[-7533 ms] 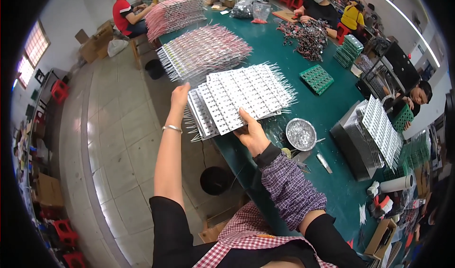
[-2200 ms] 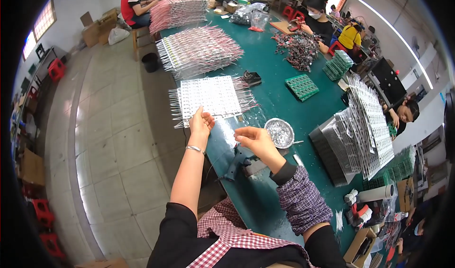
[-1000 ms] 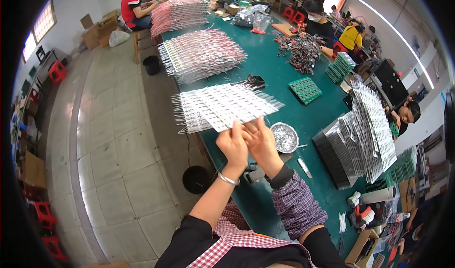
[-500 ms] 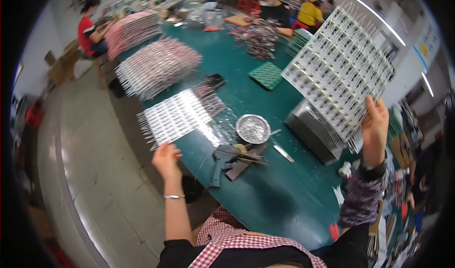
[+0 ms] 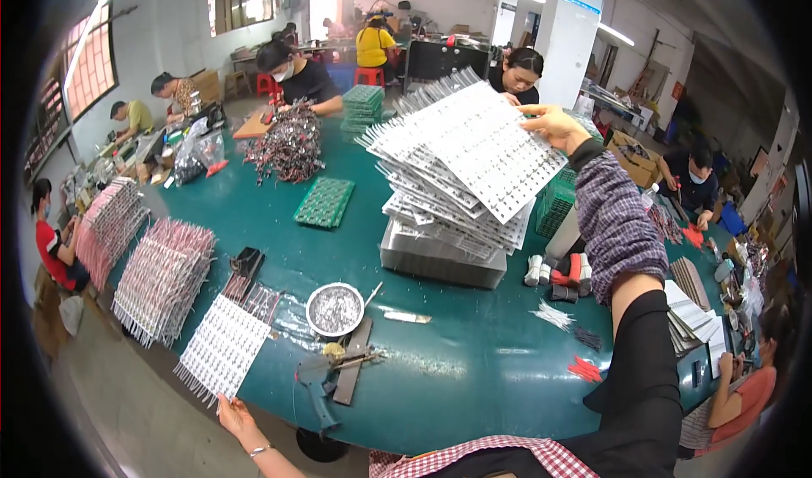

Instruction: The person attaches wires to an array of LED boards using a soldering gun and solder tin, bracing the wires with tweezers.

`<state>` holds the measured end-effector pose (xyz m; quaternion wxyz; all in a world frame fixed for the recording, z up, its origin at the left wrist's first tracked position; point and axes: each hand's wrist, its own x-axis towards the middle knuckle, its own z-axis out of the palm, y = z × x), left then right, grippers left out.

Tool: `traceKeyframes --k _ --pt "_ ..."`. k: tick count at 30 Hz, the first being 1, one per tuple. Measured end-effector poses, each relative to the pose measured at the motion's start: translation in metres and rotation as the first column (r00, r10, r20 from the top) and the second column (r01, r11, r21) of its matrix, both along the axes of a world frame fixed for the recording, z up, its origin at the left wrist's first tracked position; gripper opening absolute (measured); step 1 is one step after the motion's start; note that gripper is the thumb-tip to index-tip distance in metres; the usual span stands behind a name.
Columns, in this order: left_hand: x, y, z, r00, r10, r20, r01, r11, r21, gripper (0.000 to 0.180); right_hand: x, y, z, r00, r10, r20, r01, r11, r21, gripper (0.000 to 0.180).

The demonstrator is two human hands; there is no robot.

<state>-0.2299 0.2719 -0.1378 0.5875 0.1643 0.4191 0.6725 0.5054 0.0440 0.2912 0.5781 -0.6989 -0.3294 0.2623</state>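
At the upper right, my right hand (image 5: 554,128) pinches the corner of a white circuit-board panel (image 5: 499,152) with rows of small dark parts. That panel lies tilted on top of an uneven stack of similar panels (image 5: 440,216), their edges fringed with wires. Beneath the stack is a grey metal box (image 5: 440,258). My left hand (image 5: 238,421), low on the left, has its fingers closed at the near corner of another white panel (image 5: 222,347), which lies flat at the table's edge with wires sticking out.
A bowl of small metallic bits (image 5: 335,309), a glue gun (image 5: 317,385) and a flat bar (image 5: 353,368) lie mid-table. Wired panel piles (image 5: 165,279) stand left; green boards (image 5: 325,203) and tangled wires (image 5: 288,144) lie farther back. Several people work around the table.
The view has turned and levelled. My right hand has brought its panel from a raised, tilted position onto the stack. My left hand stays by the near corner of the flat panel.
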Motion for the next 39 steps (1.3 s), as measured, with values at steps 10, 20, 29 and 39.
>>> traceKeyframes --k 10,20,29,39 --pt "-0.055 -0.019 0.024 0.989 0.143 -0.034 -0.14 0.987 0.08 0.02 0.009 0.034 -0.034 0.743 -0.039 0.668 0.124 0.989 -0.08 0.026" --pt "0.031 -0.108 0.148 0.922 -0.239 -0.304 0.289 0.949 0.129 0.01 -0.262 -0.125 -0.11 0.538 -0.109 0.836 0.052 0.994 0.096 0.03" --pt "0.193 -0.178 0.13 0.343 -0.919 -0.194 0.935 0.354 -0.021 0.012 -0.404 -0.301 -0.25 0.414 -0.812 0.412 0.841 0.514 0.167 0.03" --pt "0.256 -0.221 0.098 0.154 -0.849 -0.505 0.939 0.285 -0.193 0.037 -0.438 -0.276 -0.283 0.467 -0.253 0.848 0.658 0.739 -0.142 0.057"
